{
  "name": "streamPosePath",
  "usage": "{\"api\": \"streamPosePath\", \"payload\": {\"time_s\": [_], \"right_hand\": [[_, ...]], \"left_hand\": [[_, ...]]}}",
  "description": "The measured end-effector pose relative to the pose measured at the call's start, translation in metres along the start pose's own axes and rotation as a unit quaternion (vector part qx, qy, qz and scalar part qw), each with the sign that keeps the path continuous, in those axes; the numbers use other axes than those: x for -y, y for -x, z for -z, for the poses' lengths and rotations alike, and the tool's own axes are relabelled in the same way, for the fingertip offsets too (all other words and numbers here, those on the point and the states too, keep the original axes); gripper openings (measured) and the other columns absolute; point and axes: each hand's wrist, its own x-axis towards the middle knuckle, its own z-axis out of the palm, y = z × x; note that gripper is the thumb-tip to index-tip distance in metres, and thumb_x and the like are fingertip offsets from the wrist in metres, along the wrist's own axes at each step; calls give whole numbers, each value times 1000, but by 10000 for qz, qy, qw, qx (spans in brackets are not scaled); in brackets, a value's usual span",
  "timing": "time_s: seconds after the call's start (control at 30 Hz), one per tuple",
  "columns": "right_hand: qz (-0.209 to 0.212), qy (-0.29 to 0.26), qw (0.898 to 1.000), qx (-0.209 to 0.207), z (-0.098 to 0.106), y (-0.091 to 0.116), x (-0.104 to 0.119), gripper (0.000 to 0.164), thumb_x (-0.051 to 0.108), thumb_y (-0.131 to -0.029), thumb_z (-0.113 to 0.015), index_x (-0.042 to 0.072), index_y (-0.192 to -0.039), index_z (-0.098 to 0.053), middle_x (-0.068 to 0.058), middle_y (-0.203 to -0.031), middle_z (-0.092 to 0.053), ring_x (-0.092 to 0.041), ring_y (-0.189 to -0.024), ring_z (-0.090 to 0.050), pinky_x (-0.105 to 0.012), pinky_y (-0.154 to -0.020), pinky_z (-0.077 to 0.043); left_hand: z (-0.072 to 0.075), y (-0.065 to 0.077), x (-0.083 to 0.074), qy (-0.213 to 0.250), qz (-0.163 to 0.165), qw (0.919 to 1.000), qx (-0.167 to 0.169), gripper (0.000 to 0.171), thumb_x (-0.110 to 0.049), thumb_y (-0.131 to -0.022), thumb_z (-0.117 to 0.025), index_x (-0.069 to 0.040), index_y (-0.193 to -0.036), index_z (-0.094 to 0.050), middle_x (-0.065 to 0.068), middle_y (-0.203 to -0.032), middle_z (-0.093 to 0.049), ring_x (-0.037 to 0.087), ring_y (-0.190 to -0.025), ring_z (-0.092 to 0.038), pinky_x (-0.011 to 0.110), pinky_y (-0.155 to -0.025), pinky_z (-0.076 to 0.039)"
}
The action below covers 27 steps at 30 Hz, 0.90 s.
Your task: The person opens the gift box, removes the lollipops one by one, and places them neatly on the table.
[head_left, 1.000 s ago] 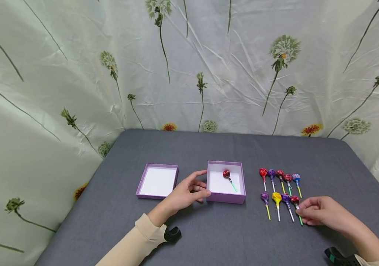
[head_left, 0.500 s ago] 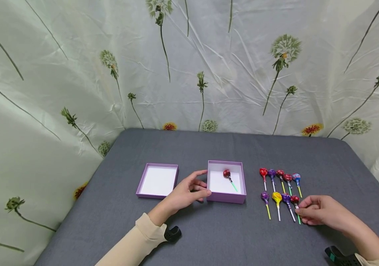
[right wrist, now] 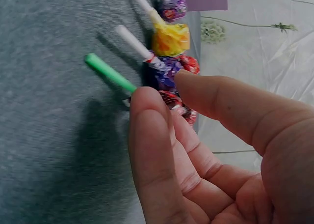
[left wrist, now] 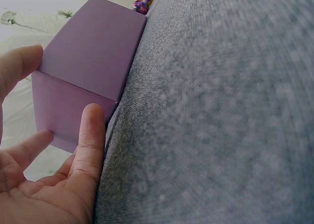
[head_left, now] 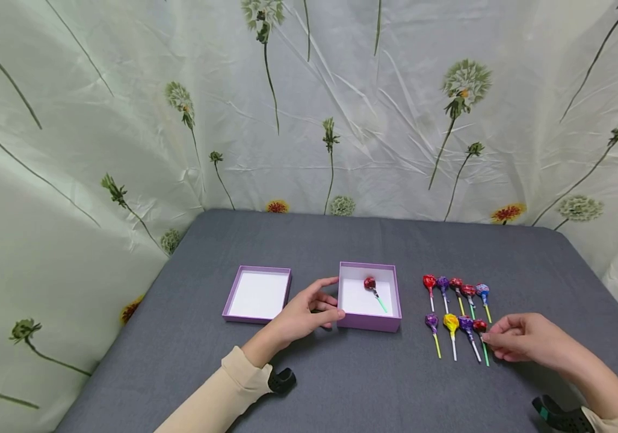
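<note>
My left hand (head_left: 311, 310) rests against the left side of a purple box (head_left: 369, 323) with a white inside. In the left wrist view its relaxed fingers and thumb touch the box wall (left wrist: 93, 47). One dark red lollipop (head_left: 370, 284) with a green stick lies inside the box. My right hand (head_left: 531, 341) is at the right end of the near lollipop row, beside a dark red lollipop (head_left: 480, 326) with a green stick (right wrist: 110, 74). There the thumb overlaps the stick, and a gap shows between thumb tip and index fingertip.
The purple lid (head_left: 257, 293) lies inside-up left of the box. Two rows of wrapped lollipops lie to its right, among them a yellow one (head_left: 451, 323) and a blue one (head_left: 482, 290). A floral curtain (head_left: 309, 120) hangs behind the grey table (head_left: 309, 240).
The near row's dark red lollipop has swung slightly left at its stick end, closer to its purple neighbour. My right hand has shifted slightly away from me. My left hand has stayed at the box.
</note>
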Motion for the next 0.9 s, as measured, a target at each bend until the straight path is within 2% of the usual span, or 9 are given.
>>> {"api": "streamPosePath", "payload": {"time_s": [0.5,0.77,0.9], "right_hand": [[362,437,9979,-321,6,-6,49,32,24,-107,-68,-7,-116,-72,-3,-91,-80,-8,-79,-72,-27,-71,-63],[738,950,9921,-361,5,-15,85,34,28,-105,-71,-3,-118,-72,-2,-86,-76,-11,-75,-66,-31,-66,-56],[917,961,9910,-177,2,-21,104,35,27,-101,-76,-2,-120,-72,-4,-87,-77,-16,-78,-68,-33,-68,-58]], "left_hand": [[-1,1,-1,5,-35,10000,14,72,-24,-99,-80,-22,-163,-45,13,-128,-65,15,-101,-67,30,-84,-62],[-2,-1,1,-20,-2,10000,-28,73,-24,-98,-81,-22,-163,-46,13,-127,-65,15,-102,-67,31,-84,-63],[-1,-1,0,-10,-22,10000,-32,72,-24,-99,-80,-22,-162,-45,14,-127,-65,15,-101,-68,30,-84,-63]]}}
